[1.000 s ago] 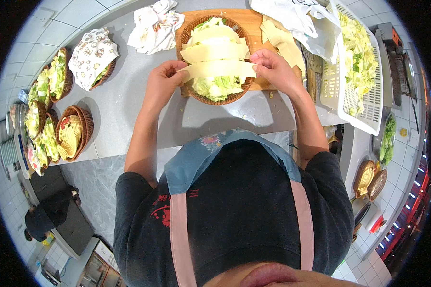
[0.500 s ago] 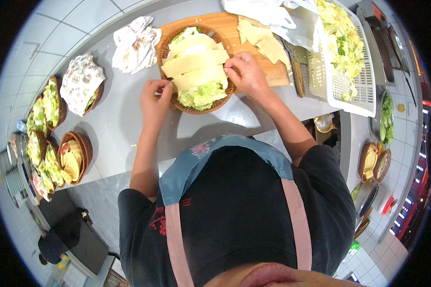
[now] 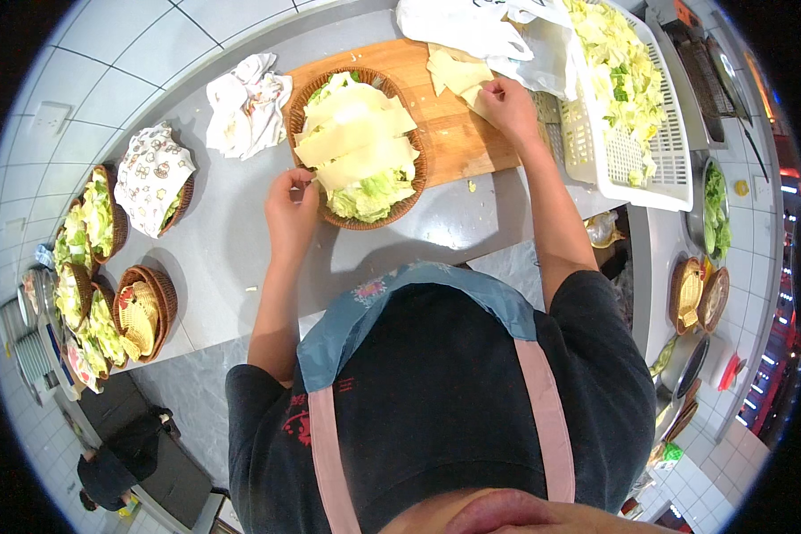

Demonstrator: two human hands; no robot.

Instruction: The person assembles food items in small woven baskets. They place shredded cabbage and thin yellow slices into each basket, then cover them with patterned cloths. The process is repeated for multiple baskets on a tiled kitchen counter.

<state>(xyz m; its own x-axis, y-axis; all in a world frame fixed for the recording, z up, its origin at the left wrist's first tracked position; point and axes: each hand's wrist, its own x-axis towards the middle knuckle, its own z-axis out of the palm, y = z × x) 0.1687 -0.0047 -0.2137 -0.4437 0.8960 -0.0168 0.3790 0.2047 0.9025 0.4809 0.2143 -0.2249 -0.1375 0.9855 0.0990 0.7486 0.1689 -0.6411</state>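
A brown wicker basket (image 3: 421, 151) sits partly on the wooden cutting board (image 3: 449, 133), filled with pale green lettuce (image 3: 371, 198). Broad strips of thin, pale yellow tofu sheet (image 3: 356, 133) lie across the leaves. My left hand (image 3: 292, 203) is at the basket's left rim, thumb and fingertips pinched together; whether they hold a strip's edge is hidden. On the board's right part lie loose tofu sheets (image 3: 454, 73). My right hand (image 3: 513, 111) reaches there, its fingers closed on the right edge of a sheet.
Right of the board stand a white plastic bag (image 3: 472, 27) and a white slotted crate (image 3: 596, 165) of chopped leaves. A crumpled patterned cloth (image 3: 249, 105) lies left of the basket. Farther left are a cloth-covered basket (image 3: 154, 173), filled baskets and stacked empty ones (image 3: 147, 311).
My right hand has left the basket's right side and moved right and up to the loose tofu sheets. My left hand stays by the basket's left rim, slightly lower.
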